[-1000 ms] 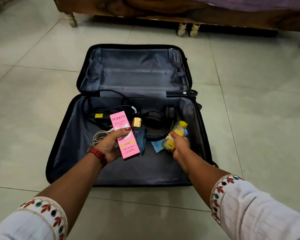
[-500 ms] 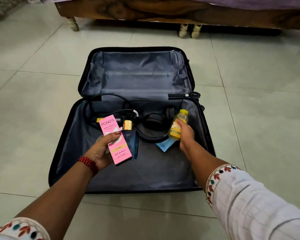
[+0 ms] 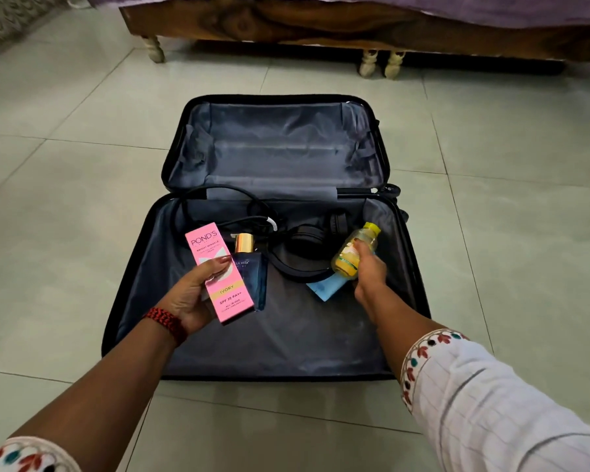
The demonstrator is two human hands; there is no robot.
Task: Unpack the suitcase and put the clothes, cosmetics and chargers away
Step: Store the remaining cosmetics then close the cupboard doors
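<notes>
While left hand (image 3: 192,296) grips a pink box (image 3: 220,270), right hand (image 3: 371,271) — a yellow bottle (image 3: 348,258).

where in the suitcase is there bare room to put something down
Bare: the near lining of the suitcase, between its front rim and the left hand with the pink box and right hand with the yellow bottle; also the lid half. Crowded: the hinge side, with black cables, headphones and a blue sachet.

One black hard-shell suitcase (image 3: 276,144), one pink cardboard carton (image 3: 230,294), one blue glass perfume bottle (image 3: 253,279) and one yellow plastic bottle (image 3: 345,264) are showing.
</notes>
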